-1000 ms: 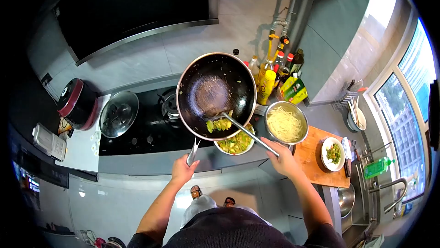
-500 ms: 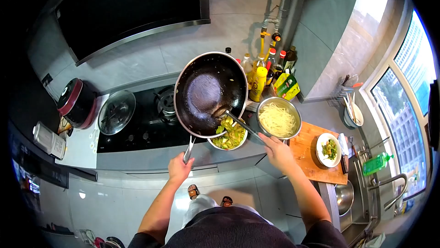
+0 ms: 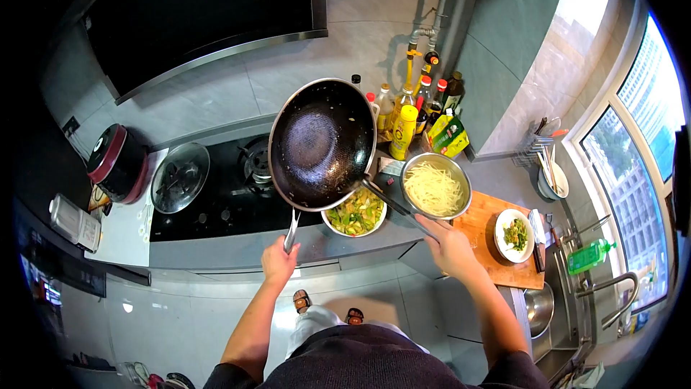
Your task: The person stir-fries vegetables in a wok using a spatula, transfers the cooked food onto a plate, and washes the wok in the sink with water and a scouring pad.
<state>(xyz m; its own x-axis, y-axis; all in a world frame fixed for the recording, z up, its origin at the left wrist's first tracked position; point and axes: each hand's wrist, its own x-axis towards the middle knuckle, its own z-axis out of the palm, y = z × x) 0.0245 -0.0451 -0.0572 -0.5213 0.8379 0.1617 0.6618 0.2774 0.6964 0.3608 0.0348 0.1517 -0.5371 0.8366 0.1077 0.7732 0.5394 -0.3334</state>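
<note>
My left hand (image 3: 278,262) is wrapped round the handle of a dark wok (image 3: 317,144), which is held tilted above the counter. Only small bits cling to the wok's inside. In my right hand (image 3: 448,246) is the handle of a metal spatula (image 3: 396,205), its head by the wok's lower right rim and partly hidden. Below that rim sits a white bowl (image 3: 354,235) full of cooked green and yellow vegetables (image 3: 356,213). Just beyond my right hand stands a steel bowl of pale shredded strips (image 3: 433,187).
A glass lid (image 3: 180,178) lies left of the gas burner (image 3: 257,164). Bottles (image 3: 404,132) stand behind the bowls. On the right, a cutting board (image 3: 482,234) holds a small bowl of greens (image 3: 515,235) and a knife, beside the sink and a green soap bottle (image 3: 590,256).
The vegetables at the wok's lower edge are now in the white bowl. The wok has moved slightly left and up, away from the bowl, and the spatula's head has shifted to the rim.
</note>
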